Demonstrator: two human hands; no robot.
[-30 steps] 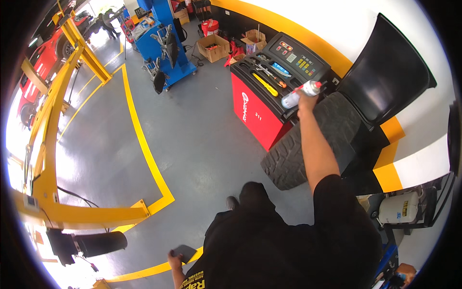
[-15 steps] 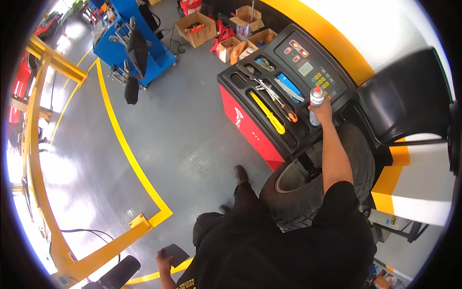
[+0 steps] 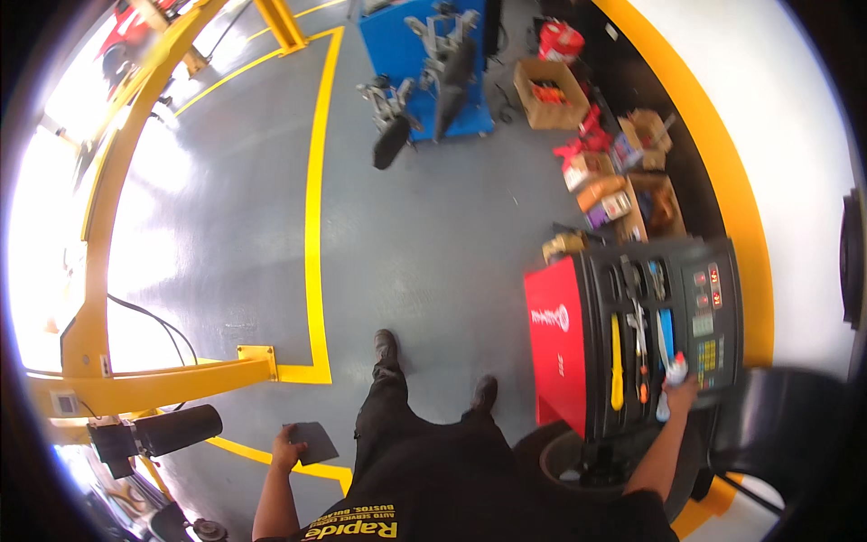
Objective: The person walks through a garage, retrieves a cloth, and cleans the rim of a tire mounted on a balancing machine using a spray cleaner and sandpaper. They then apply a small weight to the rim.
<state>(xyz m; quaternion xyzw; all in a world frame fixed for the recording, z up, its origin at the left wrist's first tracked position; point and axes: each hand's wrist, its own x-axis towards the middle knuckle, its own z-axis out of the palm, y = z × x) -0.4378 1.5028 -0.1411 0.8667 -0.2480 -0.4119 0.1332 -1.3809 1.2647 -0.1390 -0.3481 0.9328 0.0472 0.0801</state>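
My right hand is closed around a white aerosol can with a red top. It is over the tool tray of a red and black wheel balancer, close to its button panel. Whether the can rests on the tray, I cannot tell. Out over the floor on the other side, my left hand grips a thin dark grey rectangular sheet by its edge. Beside the can, the tray holds a long yellow tool, an orange-handled tool and a blue strip.
A tyre and wheel sits at the balancer's near side, with a black curved hood to its right. Cardboard boxes stand along the wall. A blue stand is ahead; a yellow lift frame runs along the left.
My view has swung left, so the balancer now appears lower and farther right. Both of my feet now show. The can stays in my right hand and the grey sheet in my left.
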